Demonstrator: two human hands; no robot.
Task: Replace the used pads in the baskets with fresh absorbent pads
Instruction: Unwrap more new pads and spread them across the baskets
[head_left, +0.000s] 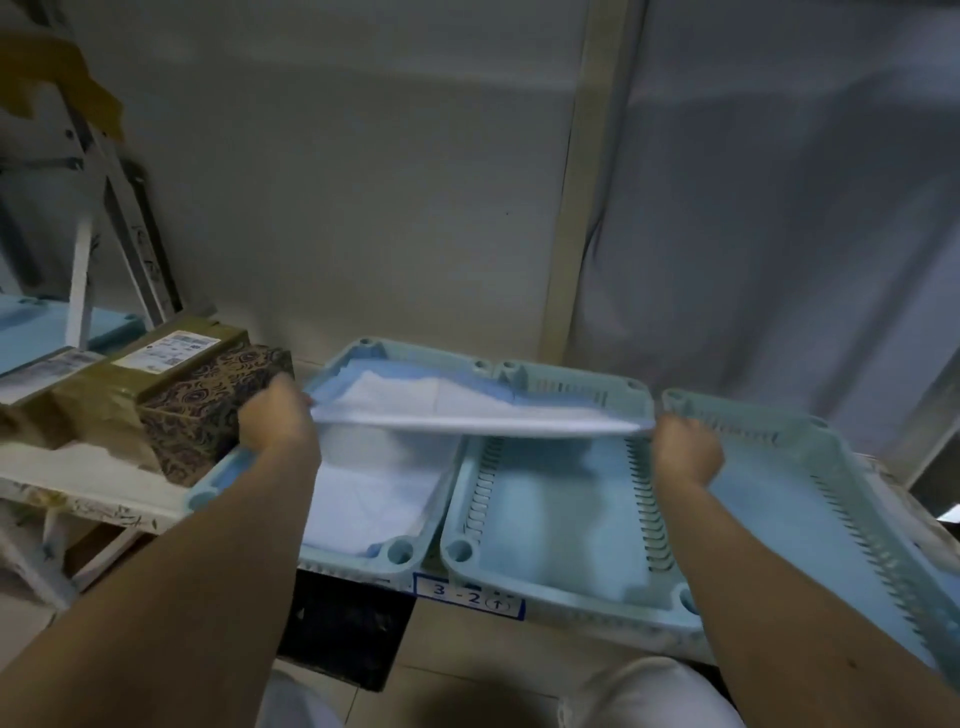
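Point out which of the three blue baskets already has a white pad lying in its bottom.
The leftmost basket, beside the patterned box: a white pad lies in its bottom. The middle basket and right basket show bare blue floors.

Dim light; plain pale grey wall (337, 208) behind, vertical beige strip (582, 208) beside hanging grey plastic sheeting (779, 208), beige tiled floor (457, 649) below, paint-stained white wooden shelf (78, 488) left.
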